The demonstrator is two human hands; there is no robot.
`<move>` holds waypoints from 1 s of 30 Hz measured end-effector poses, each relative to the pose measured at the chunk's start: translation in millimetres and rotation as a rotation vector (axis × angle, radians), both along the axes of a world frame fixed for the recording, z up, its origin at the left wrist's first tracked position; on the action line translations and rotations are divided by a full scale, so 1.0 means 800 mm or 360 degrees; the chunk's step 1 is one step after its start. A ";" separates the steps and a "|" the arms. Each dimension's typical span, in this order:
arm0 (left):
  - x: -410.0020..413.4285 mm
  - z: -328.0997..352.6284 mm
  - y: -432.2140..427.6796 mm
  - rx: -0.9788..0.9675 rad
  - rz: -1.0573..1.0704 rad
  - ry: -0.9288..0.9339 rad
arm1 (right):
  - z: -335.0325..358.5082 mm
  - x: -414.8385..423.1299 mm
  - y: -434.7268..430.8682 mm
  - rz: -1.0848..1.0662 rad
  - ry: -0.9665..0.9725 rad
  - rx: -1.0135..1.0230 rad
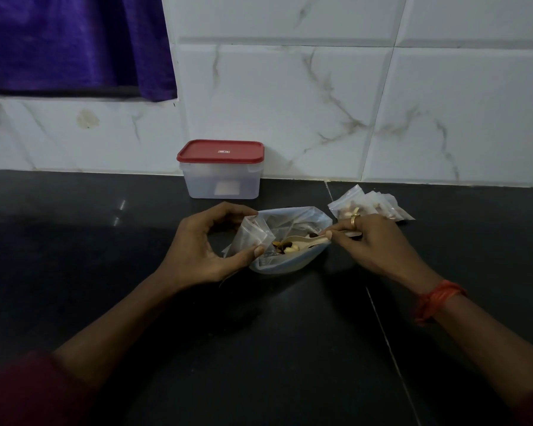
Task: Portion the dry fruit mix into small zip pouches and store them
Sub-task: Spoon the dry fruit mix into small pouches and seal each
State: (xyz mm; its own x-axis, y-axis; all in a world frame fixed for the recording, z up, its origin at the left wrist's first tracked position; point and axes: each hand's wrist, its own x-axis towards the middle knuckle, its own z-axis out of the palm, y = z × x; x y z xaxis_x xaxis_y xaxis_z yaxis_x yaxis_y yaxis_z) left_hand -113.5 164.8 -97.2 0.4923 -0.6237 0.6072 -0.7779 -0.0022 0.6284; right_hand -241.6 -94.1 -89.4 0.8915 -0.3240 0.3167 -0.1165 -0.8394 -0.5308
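Forearms are closest to my view, with a dark red sleeve (19, 392) at bottom left and an orange thread (437, 299) round the right wrist. The spoon (305, 241) lies roughly left to right: its bowl points left with the dry fruit mix (285, 246) on it, and its handle runs right into the right hand (373, 241), pinched at the fingertips. The loaded bowl sits over the big open bag (286, 267), just beside the small zip pouch (250, 238). The left hand (197, 244) grips that pouch between thumb and curled fingers; I can't tell if its mouth is open. Filled pouches (373, 206) are piled just behind the right hand. It's all on a dark glossy counter (105, 272). A red-lidded tub (220, 169) stands against the marbled white tile wall (320, 103), with purple cloth (74, 44) hanging at top left.
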 end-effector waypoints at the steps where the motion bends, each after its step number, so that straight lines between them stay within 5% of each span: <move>1: 0.000 0.000 0.000 0.0001 0.0001 0.0001 | -0.001 0.000 0.002 -0.0019 0.0002 0.0073; 13: 0.006 -0.004 0.001 0.0120 0.0008 -0.0047 | 0.002 0.002 0.001 -0.0306 -0.0105 0.0435; 21: 0.009 -0.007 0.001 0.0162 0.0046 -0.0096 | 0.017 -0.002 0.013 -0.0194 -0.0253 0.0673; 30: 0.009 -0.006 0.000 0.0144 0.0015 -0.0090 | 0.021 -0.006 0.051 -0.0040 -0.0308 0.0432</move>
State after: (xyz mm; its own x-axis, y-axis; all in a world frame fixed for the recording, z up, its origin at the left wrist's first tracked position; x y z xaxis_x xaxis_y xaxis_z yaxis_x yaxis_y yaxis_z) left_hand -106.5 165.2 -102.3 0.4647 -0.6729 0.5755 -0.8119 -0.0646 0.5802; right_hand -246.8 -53.2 -72.4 0.8138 -0.4409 0.3786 -0.0104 -0.6624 -0.7490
